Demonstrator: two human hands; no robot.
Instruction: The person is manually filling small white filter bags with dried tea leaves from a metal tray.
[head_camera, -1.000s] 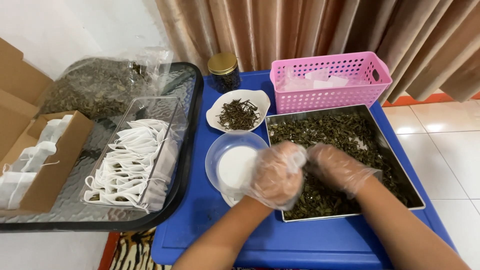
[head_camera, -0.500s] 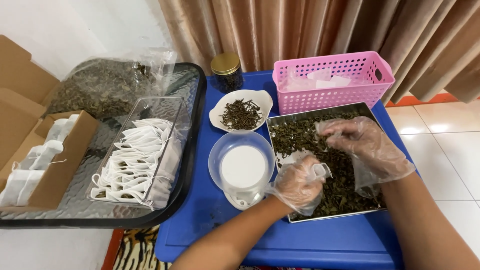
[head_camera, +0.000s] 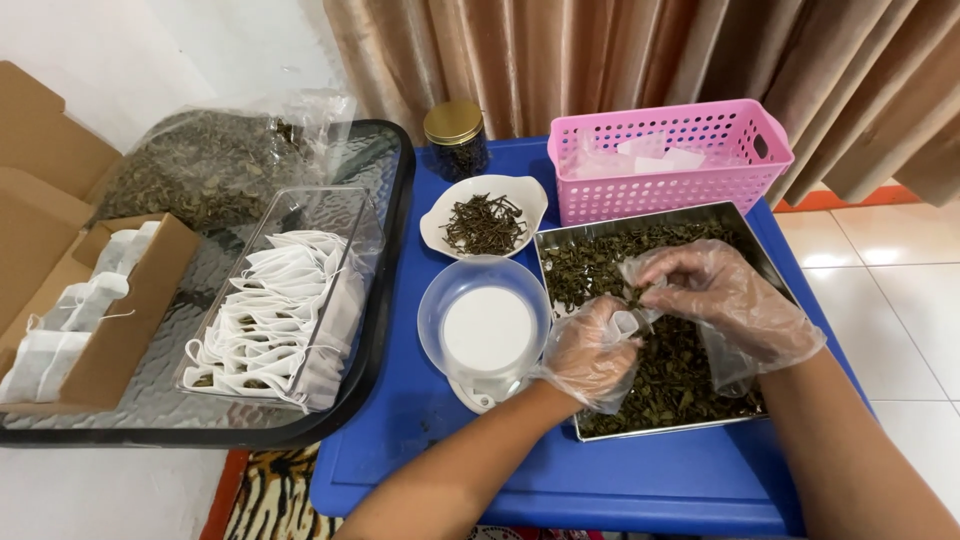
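Gloved hands meet over the steel tray (head_camera: 745, 225) of dried leaves (head_camera: 680, 375), left hand (head_camera: 590, 350) pinching a small white filter bag (head_camera: 627, 323), right hand (head_camera: 715, 290) closed on a pinch of leaves at its mouth, beside the white-filled bowl (head_camera: 487, 325).

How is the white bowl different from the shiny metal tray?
The small white ceramic bowl is rounded and holds thin dark twiggy bits; the rectangular metal tray is much bigger and holds flat green dried leaves. Nobody touches the bowl, while the left hand and right hand, both in clear gloves, work over the tray. Both sit on the blue table.
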